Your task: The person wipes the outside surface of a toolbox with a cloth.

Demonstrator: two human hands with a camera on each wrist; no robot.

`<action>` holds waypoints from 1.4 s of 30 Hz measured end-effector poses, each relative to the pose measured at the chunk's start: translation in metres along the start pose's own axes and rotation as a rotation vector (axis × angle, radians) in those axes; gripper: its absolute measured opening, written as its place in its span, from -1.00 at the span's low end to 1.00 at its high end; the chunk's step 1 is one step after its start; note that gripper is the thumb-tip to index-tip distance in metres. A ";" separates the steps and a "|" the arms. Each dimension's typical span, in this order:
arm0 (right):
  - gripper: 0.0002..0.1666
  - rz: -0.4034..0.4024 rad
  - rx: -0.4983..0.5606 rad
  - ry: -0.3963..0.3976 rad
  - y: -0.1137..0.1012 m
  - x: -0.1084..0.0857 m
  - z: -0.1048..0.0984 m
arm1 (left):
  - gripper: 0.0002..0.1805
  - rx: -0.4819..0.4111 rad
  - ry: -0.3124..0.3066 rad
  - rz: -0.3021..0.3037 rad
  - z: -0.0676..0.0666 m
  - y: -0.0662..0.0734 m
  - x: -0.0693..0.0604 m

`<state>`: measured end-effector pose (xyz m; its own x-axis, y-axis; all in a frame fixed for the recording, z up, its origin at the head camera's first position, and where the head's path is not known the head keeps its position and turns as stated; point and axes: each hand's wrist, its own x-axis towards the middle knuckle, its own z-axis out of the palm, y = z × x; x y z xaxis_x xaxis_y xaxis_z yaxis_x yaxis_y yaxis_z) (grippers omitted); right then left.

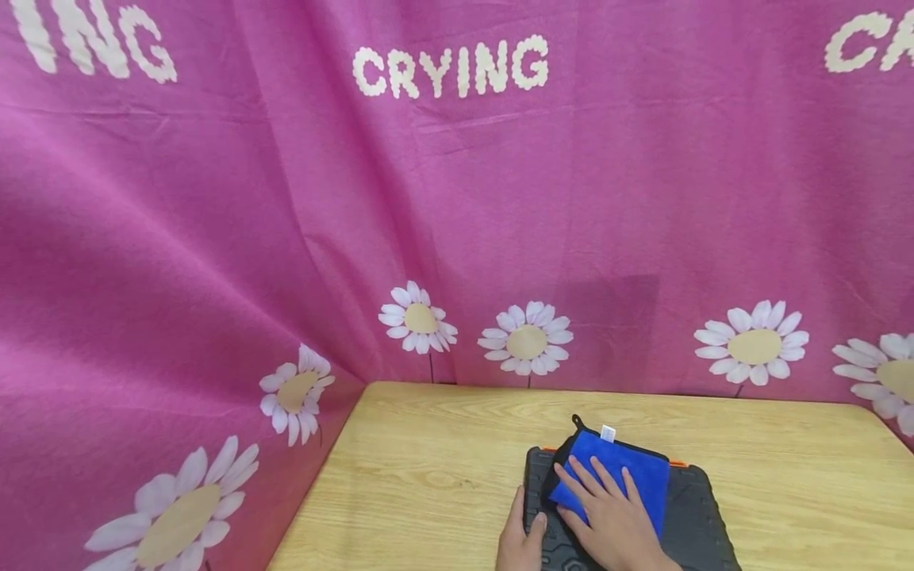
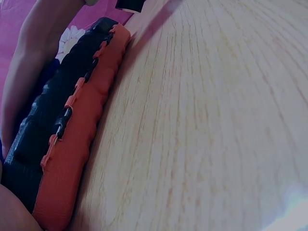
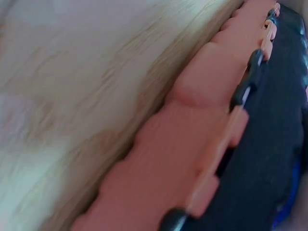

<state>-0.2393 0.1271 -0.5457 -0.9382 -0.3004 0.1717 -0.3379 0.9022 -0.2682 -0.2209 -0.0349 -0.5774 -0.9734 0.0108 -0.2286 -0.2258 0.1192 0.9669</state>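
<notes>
A black plastic case (image 1: 696, 515) with an orange lower half lies flat on the table. My left hand (image 1: 521, 539) holds its left edge, thumb on the lid and fingers along the side. On the lid, a blue cloth (image 1: 653, 480) with black edging, a hanging loop and a white tag is spread. My right hand (image 1: 614, 519) presses flat on the cloth with fingers spread. The left wrist view shows the case's orange side (image 2: 91, 110) from low down. In the right wrist view, the orange side (image 3: 207, 96) fills the middle, and only a sliver of cloth (image 3: 291, 197) shows.
The wooden table (image 1: 428, 476) reaches back to a pink curtain (image 1: 464, 198) printed with daisies and lettering. The same curtain hangs along the left side. At the top of the left wrist view is part of a dark object (image 2: 130, 5), its kind unclear.
</notes>
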 end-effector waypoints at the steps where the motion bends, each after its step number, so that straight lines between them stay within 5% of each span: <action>1: -0.27 0.001 -0.001 0.004 0.002 -0.001 0.000 | -0.31 0.007 0.007 0.002 0.000 0.000 0.000; 12: -0.25 0.018 -0.012 0.009 0.020 -0.009 -0.004 | -0.32 0.071 0.091 0.025 0.003 -0.004 0.000; 42: -0.29 -0.002 -0.005 0.109 0.056 -0.025 -0.014 | -0.30 0.036 0.043 -0.011 0.003 -0.002 0.002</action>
<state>-0.2342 0.1896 -0.5521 -0.9237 -0.2672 0.2745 -0.3395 0.9030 -0.2634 -0.2228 -0.0324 -0.5798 -0.9717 -0.0337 -0.2337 -0.2361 0.1545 0.9594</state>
